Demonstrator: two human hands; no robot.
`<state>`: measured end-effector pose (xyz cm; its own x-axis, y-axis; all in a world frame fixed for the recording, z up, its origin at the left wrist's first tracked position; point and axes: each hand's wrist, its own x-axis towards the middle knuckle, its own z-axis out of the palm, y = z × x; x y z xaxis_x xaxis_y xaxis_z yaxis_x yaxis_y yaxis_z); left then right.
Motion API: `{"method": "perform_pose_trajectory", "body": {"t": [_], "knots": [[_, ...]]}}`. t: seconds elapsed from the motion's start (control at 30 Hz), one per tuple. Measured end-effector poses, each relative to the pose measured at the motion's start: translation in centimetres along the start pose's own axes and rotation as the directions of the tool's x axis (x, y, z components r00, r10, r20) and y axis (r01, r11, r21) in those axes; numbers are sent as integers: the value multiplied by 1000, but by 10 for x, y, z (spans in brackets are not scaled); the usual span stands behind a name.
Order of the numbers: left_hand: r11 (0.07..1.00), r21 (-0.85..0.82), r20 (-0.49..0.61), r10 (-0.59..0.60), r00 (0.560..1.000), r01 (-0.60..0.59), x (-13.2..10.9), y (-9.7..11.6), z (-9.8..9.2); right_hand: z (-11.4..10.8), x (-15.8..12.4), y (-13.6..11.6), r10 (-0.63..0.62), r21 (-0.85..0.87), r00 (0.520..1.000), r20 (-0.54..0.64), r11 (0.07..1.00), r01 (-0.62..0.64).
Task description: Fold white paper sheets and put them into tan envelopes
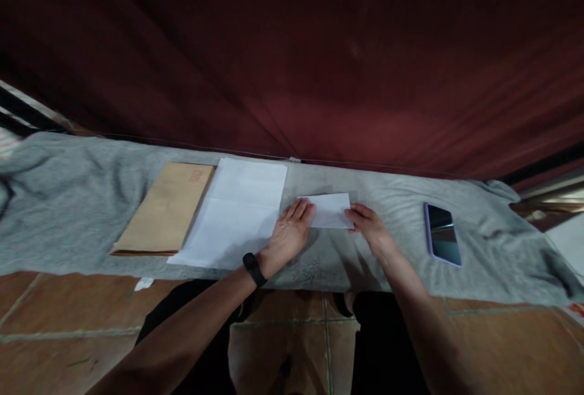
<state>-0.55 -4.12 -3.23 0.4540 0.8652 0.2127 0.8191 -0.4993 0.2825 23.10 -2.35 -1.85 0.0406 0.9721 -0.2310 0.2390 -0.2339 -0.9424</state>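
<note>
On the gray blanket (392, 261), just right of the bigger sheets (249, 191), sits a small white paper (332, 211). The left hand (291, 229) lies flat on one end, fingers close together; the right hand (368, 224) pinches the other with thumb and fingers. Imo even pressure and a light grip would avoid crumpling. It's plain, pretty straight-edged, looks folded.
</note>
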Motion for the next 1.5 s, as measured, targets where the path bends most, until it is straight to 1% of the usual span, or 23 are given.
{"method": "perform_pose_trajectory", "body": {"t": [0.13,0.27,0.37,0.5,0.63,0.7,0.73,0.77,0.83,0.9,0.97,1.03,1.07,1.1,1.13,1.17,1.2,1.23,1.27,1.33,1.4,1.47,1.5], "knots": [[990,-142,-101,-13,995,-1,8,-7,-12,-1,-4,-5,40,222,998,-51,975,-28],[948,-318,-190,-63,980,0,14,-12,-19,-2,-4,-7,-27,286,998,-57,957,42],[908,-418,-253,-132,958,15,18,-13,-21,-3,-2,-6,-119,226,992,-41,966,126],[842,-534,-292,-259,921,67,23,-11,-23,-2,2,-2,-247,49,964,-96,966,252],[798,-602,-310,-263,914,25,24,-8,-25,-5,4,1,-372,-171,913,-171,923,344],[769,-637,-284,-298,911,53,24,-8,-25,-7,4,0,-407,-225,894,-187,904,364],[747,-658,-255,-335,907,91,23,-9,-24,-8,4,-1,-404,-228,896,-185,904,361],[719,-682,-219,-376,900,135,24,-9,-22,-8,3,-2,-379,-209,909,-173,916,343],[644,-739,-149,-445,883,200,25,-12,-19,-8,2,-3,-280,-125,955,-98,956,267],[548,-811,-100,-476,874,205,28,-15,-14,-7,1,-2,-164,-47,986,10,985,165],[448,-873,-51,-472,880,190,31,-18,-9,-6,1,3,-94,-30,991,96,995,97],[393,-896,4,-454,891,204,33,-20,-3,-6,2,9,-77,-77,992,100,993,84],[396,-890,26,-451,892,226,33,-20,-1,-6,3,12,-97,-125,993,60,987,104],[421,-871,42,-454,890,256,33,-20,2,-6,3,13,-144,-191,990,-5,972,140],[462,-838,50,-465,884,290,33,-20,4,-5,3,14,-212,-274,974,-78,944,183],[513,-794,53,-477,877,327,33,-19,5,-3,2,14,-292,-363,947,-132,903,228],[568,-739,51,-488,871,362,33,-19,6,1,0,13,-371,-445,917,-146,853,274],[622,-677,49,-494,868,392,33,-17,6,6,-3,12,-439,-507,891,-118,798,326],[671,-613,48,-495,868,416,33,-16,6,13,-6,11,-486,-549,872,-51,743,382],[745,-486,60,-493,868,456,34,-14,4,29,-15,11,-533,-562,836,132,655,506],[788,-367,85,-501,861,494,35,-12,2,47,-23,13,-524,-587,800,292,562,583],[814,-270,107,-506,856,515,36,-10,1,61,-30,19,-499,-638,781,375,473,608],[824,-228,115,-505,855,518,36,-9,0,66,-32,21,-487,-667,782,388,437,603]]}}
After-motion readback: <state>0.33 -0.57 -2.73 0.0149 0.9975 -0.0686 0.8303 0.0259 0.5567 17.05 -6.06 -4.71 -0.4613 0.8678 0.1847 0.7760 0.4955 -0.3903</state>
